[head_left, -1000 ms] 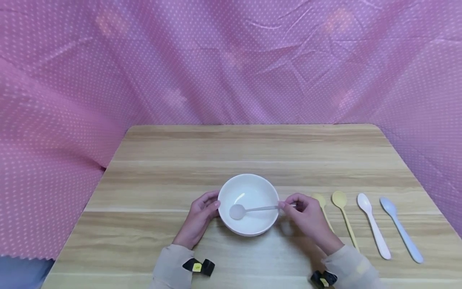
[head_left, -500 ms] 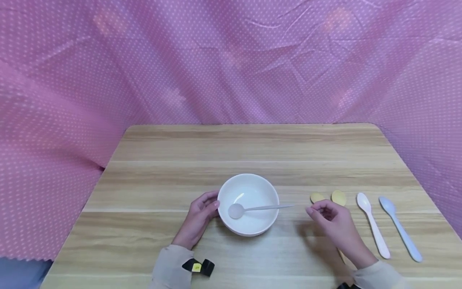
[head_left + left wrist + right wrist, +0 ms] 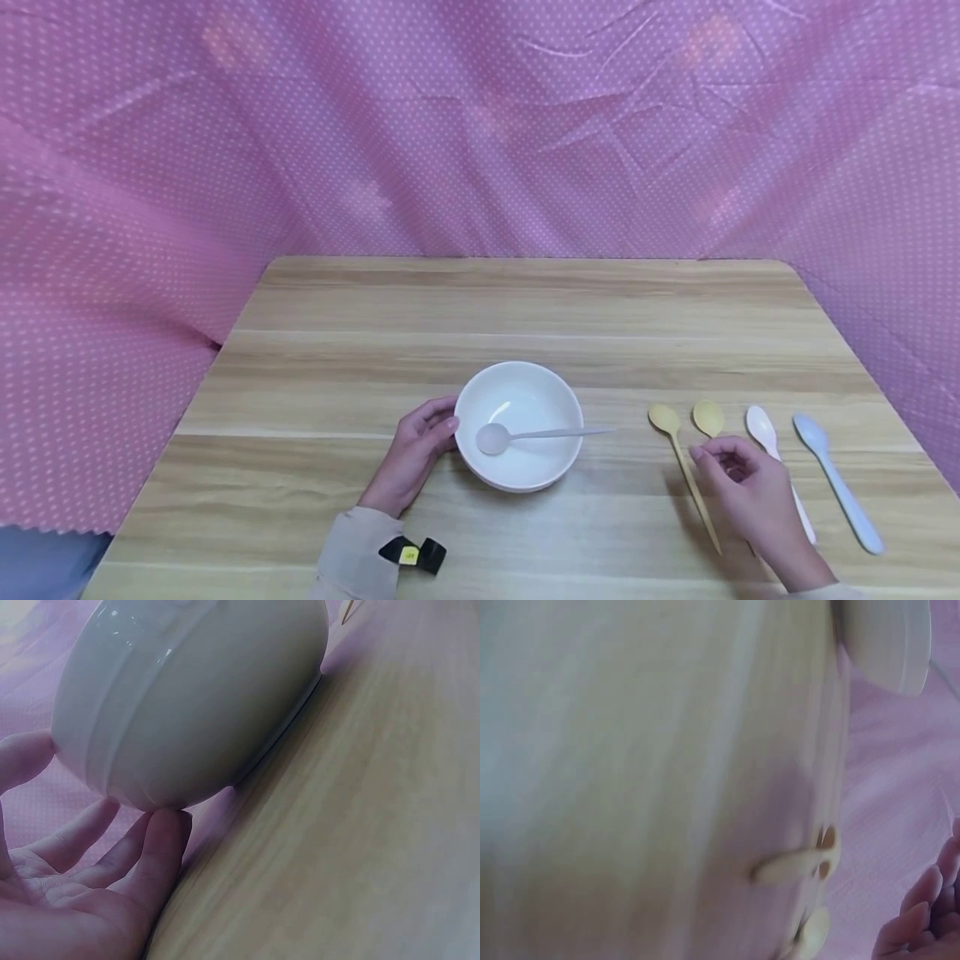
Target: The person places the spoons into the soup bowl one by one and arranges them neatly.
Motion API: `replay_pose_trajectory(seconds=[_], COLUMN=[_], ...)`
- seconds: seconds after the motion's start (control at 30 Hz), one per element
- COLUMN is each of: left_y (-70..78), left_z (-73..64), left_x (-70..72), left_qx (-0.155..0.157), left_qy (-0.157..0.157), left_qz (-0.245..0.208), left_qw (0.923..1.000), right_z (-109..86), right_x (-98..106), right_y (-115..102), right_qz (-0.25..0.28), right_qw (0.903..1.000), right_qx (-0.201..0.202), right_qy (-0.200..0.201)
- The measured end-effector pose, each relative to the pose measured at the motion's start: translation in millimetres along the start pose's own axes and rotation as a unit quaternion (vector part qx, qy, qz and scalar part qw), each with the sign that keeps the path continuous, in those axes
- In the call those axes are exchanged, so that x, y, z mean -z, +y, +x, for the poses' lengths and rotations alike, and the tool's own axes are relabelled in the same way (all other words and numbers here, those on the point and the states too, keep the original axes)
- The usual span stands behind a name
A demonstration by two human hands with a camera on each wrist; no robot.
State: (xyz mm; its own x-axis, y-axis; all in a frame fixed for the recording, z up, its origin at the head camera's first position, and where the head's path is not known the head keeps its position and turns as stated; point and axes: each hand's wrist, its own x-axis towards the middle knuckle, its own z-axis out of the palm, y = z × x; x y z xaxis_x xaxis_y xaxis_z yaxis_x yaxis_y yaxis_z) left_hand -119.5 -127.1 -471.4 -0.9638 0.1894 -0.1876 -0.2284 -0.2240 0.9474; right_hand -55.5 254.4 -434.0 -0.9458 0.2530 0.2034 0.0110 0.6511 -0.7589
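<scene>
A white bowl (image 3: 525, 392) stands on the table, and my left hand (image 3: 415, 446) holds its left side. In the left wrist view, the fingertips (image 3: 161, 832) press against the bowl's outer wall. A pale spoon (image 3: 492, 438) lies in the bowl, its handle leaning over the right rim. My right hand (image 3: 750, 492), loosely curled and holding nothing, hovers above the row of spoons. Left of it lies a yellow spoon (image 3: 688, 477); a second yellow spoon (image 3: 708, 417) is mostly hidden under the hand. The white spoon (image 3: 761, 427) is partly covered by the hand too.
A light blue spoon (image 3: 842, 490) lies at the right end of the row. The wooden table (image 3: 525, 308) is enclosed at the back and sides by a pink dotted cloth (image 3: 480, 150).
My right hand has let go of the pale spoon's handle and moved right, over the other spoons. The spoon stays in the bowl; my left hand keeps its hold.
</scene>
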Motion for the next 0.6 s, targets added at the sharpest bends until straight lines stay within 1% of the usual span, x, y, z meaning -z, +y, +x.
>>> replay_pose_trajectory(seconds=[0.13,0.33,0.6], left_y=[-0.6,-0.6,-1.0], left_z=[0.2,0.7,-0.5], left_x=[-0.3,-0.3,-0.1], left_qx=[0.0,0.0,0.001], left_qy=[0.0,-0.001,0.001], left_qz=[-0.001,-0.002,-0.003], left_qw=[1.0,1.0,1.0], right_z=[0.0,0.0,-1.0], right_x=[7,17,29], right_y=[7,16,30], right_qz=[-0.02,-0.06,-0.068], right_qw=[0.9996,0.9971,0.9951], right_qx=[0.01,0.011,0.021], right_qy=[0.018,0.046,0.068])
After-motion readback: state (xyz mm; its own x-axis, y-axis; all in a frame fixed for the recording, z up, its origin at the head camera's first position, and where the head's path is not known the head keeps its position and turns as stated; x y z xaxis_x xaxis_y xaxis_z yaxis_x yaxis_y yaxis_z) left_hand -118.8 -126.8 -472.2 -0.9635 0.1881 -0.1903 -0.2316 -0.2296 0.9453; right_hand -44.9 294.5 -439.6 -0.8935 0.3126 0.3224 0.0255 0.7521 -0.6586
